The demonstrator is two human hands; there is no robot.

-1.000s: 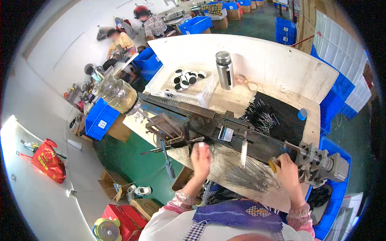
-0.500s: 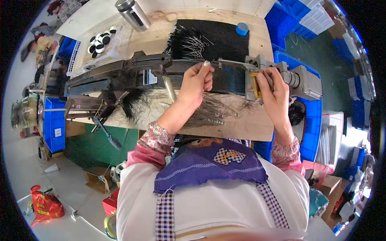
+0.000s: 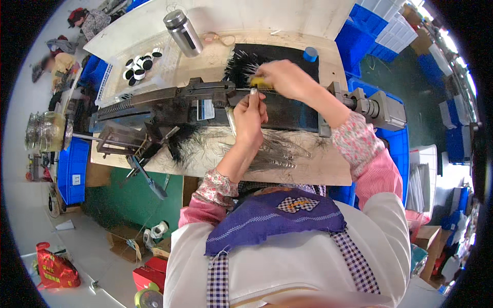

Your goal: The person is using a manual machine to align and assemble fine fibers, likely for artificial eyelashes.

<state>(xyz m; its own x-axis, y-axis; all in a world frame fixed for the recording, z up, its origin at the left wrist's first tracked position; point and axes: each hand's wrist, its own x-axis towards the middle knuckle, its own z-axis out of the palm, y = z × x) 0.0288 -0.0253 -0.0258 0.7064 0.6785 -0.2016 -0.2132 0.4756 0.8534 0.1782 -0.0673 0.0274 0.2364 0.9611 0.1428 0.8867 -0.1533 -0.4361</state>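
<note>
So a thin metal pin (image 3: 252,92) is pinched upright in the closed left hand (image 3: 250,117), right over the long dark machine (image 3: 205,100) on the workbench (image 3: 328,172). A yellow-handled tool (image 3: 258,81) is gripped in the right hand (image 3: 282,77), its tip just beside the pin. Black bristles (image 3: 241,64) are piled behind, with a steel flask (image 3: 182,32) further back.

Two hands, the left hand (image 3: 250,115) and right hand (image 3: 281,78), are working at one long dark machine (image 3: 205,100) on the counter (image 3: 318,172). One steel flask (image 3: 183,33) and one blue cap (image 3: 309,54) are standing near the far edge. About eight black discs (image 3: 141,64) are lying in one white tray (image 3: 123,82).
</note>
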